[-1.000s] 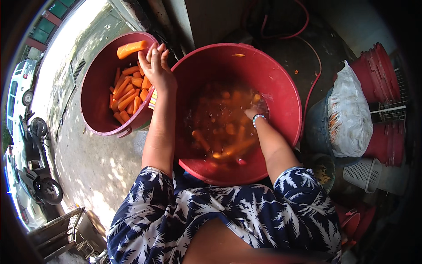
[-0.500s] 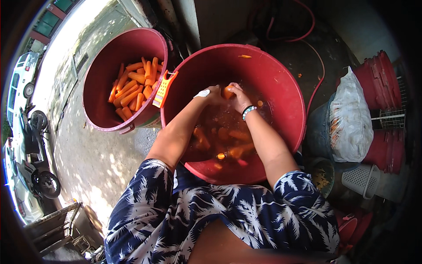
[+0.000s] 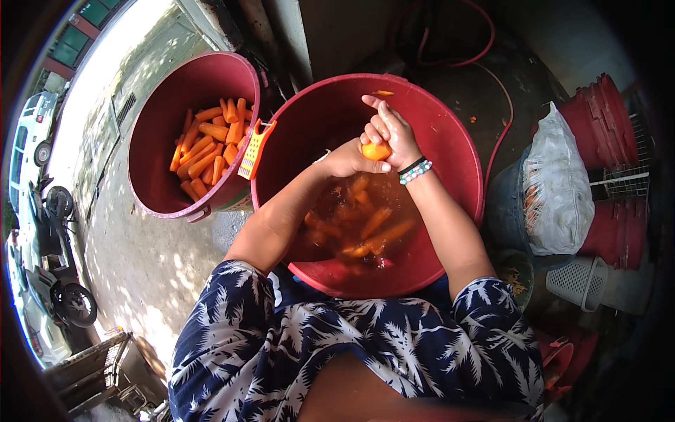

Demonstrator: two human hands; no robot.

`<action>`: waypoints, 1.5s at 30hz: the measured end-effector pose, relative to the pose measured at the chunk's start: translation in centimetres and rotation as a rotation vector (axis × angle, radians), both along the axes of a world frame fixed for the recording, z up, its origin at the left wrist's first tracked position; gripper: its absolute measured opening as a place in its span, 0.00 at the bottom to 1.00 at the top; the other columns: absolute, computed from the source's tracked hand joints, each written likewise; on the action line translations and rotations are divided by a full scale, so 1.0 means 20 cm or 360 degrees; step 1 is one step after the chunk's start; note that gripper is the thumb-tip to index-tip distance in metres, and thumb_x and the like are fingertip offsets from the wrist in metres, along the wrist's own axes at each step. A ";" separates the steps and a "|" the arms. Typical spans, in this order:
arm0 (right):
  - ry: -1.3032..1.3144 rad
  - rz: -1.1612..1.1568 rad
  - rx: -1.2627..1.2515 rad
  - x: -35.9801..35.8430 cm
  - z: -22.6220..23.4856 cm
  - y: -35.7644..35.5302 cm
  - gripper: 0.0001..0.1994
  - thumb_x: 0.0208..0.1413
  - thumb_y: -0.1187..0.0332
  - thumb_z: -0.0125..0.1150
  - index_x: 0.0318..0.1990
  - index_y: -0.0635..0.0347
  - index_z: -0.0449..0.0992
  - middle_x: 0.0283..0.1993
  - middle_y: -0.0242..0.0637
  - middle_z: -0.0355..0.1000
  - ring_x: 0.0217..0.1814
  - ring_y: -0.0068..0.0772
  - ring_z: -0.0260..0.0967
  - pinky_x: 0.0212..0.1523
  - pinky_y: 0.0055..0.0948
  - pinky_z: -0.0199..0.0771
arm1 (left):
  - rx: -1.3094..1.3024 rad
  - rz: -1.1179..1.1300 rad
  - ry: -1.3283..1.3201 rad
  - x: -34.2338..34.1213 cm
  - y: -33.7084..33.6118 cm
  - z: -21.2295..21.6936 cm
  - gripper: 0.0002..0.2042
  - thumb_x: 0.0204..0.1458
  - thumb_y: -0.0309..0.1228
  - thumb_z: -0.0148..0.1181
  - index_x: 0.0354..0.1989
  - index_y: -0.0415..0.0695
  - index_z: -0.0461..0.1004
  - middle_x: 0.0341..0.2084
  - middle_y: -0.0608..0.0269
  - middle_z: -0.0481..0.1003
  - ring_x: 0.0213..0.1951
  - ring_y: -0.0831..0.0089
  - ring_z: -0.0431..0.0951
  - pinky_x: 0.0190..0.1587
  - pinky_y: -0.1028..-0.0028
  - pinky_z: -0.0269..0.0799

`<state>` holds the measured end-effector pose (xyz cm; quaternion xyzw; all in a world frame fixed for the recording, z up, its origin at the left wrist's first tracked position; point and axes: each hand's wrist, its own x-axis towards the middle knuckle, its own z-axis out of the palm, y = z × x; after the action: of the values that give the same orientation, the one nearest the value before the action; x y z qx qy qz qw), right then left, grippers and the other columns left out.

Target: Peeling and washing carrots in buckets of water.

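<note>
Above the water in a large red tub [image 3: 450,133], both hands meet around a carrot [image 3: 376,151], whose rounded orange end shows between them. My right hand [image 3: 398,141] wraps its fingers about the carrot, with the index finger sticking out. My left hand [image 3: 348,159] closes on it from the left, its thumb lying just below the orange end; its other fingers are mostly hidden. Several carrots [image 3: 377,222] lie under the brownish water. An orange peeler-like grater [image 3: 256,150] hangs on the rim between this tub and a second red tub [image 3: 151,133].
Peeled carrots [image 3: 204,152] fill the bottom of the second tub. At right stand a white sack [image 3: 559,186] in a bluish tub, red buckets [image 3: 608,126] and a white basket [image 3: 578,283]. A pink hose [image 3: 492,35] runs along the floor behind. Parked vehicles [image 3: 31,141] are at far left.
Both hands have risen out of the water with the carrot and now hold it higher, toward the tub's far side. More of the submerged carrots show.
</note>
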<state>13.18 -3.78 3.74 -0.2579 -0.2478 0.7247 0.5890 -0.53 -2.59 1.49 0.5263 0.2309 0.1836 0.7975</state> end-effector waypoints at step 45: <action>-0.2233 0.2784 -0.0123 0.05 -1.05 -0.45 0.38 0.34 0.58 0.70 0.56 0.60 0.64 0.60 0.41 0.60 0.62 0.42 0.55 0.58 0.41 0.56 | 0.2365 0.2345 0.1556 -0.83 0.48 0.40 0.15 0.43 0.40 0.60 0.38 0.46 0.77 0.47 0.47 0.69 0.54 0.43 0.58 0.57 0.57 0.52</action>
<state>14.21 -12.82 -17.16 -0.3644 -0.5980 0.5906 -0.4010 -17.10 7.10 9.50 0.6183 0.6011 0.4717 -0.1841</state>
